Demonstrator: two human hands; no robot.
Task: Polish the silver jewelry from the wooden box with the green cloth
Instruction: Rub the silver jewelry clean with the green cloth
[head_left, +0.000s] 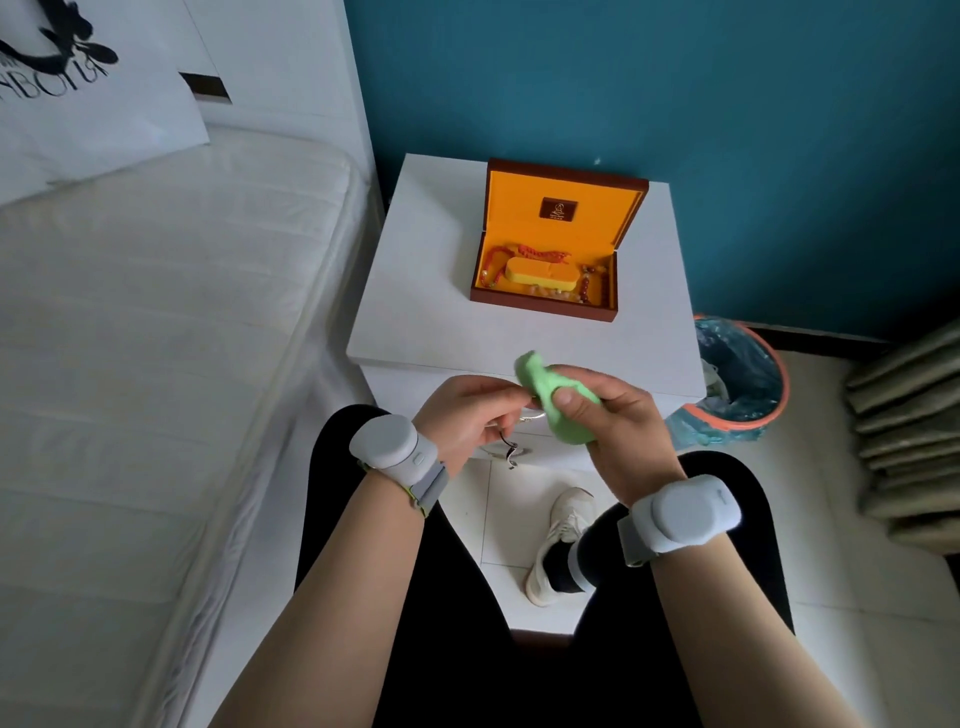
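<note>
The right hand (618, 415) held the green cloth (550, 400) bunched around a thin silver piece (511, 451), which the left hand (467, 415) pinched. The rubbing step seemed underway. Next, probably turn the piece. The wooden box (545, 299) sat open on the white surface (415, 322).

A white nightstand (415, 291) stands against a teal wall (675, 78), between a white mattress (156, 338) bearing a paper bag (93, 93) and a lined bin (748, 384), with a white sneaker (558, 540) on the tiled floor.

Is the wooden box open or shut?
Open: the wooden box has its lid raised, showing orange lining and red beads inside.
</note>
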